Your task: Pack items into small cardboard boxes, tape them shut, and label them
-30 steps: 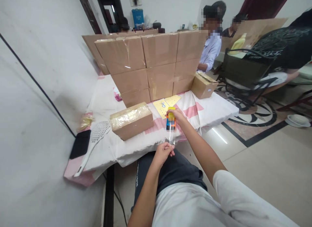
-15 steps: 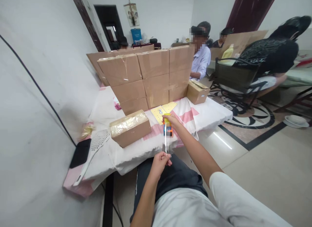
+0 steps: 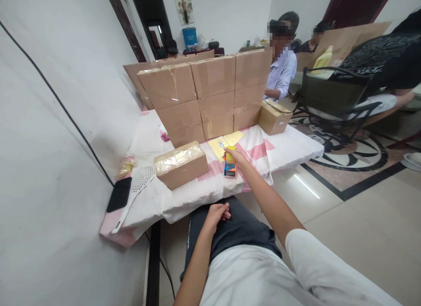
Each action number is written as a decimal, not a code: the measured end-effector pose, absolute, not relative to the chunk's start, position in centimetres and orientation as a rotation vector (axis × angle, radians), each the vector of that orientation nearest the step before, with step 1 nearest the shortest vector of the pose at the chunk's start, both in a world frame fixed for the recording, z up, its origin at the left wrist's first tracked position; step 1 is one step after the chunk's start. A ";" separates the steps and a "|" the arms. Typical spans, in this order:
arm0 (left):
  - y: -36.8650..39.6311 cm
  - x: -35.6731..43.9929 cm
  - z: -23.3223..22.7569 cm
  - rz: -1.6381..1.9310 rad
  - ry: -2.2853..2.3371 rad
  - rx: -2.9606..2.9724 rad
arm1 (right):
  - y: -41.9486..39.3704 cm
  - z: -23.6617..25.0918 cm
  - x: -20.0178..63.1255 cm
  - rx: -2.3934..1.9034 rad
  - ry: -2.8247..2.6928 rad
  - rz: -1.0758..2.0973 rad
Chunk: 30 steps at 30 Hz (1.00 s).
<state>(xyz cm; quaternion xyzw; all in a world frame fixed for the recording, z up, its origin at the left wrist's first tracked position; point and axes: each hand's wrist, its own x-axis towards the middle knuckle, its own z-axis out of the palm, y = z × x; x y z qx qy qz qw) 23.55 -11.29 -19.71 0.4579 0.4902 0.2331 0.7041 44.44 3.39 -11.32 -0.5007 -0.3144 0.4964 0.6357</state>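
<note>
My right hand (image 3: 234,155) is closed around the yellow handle of a tape dispenser (image 3: 230,168) with blue and orange parts. It is over the near edge of the table, beside a yellow patterned sheet (image 3: 216,149) and to the right of a taped cardboard box (image 3: 189,168). My left hand (image 3: 219,213) rests above my lap, below the dispenser. Its fingers are loosely bent and slightly apart, and I see nothing in them. No strip of tape shows between the two hands.
Stacked cardboard boxes (image 3: 215,95) form a wall across the table, with a smaller box (image 3: 275,117) at its right. A white perforated paddle (image 3: 142,183) and a black phone (image 3: 119,194) lie at the left. A person in a light shirt (image 3: 284,71) sits behind the boxes.
Strands of clear tape ran between the dispenser and my pinched left hand; they are gone from view, and the left fingers have loosened. The view has shifted, and the right hand still holds the dispenser.
</note>
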 end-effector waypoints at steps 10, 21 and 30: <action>-1.1 26.6 -12.8 1.088 1.109 1.604 | 0.8 -11.0 44.2 -1.071 -0.877 1.070; -3.1 29.7 -10.4 1.144 0.857 1.526 | -2.3 -7.7 44.1 -1.065 -1.129 0.761; -6.8 28.9 -7.5 0.681 1.001 1.295 | -3.9 -6.0 43.8 -1.033 -1.000 0.749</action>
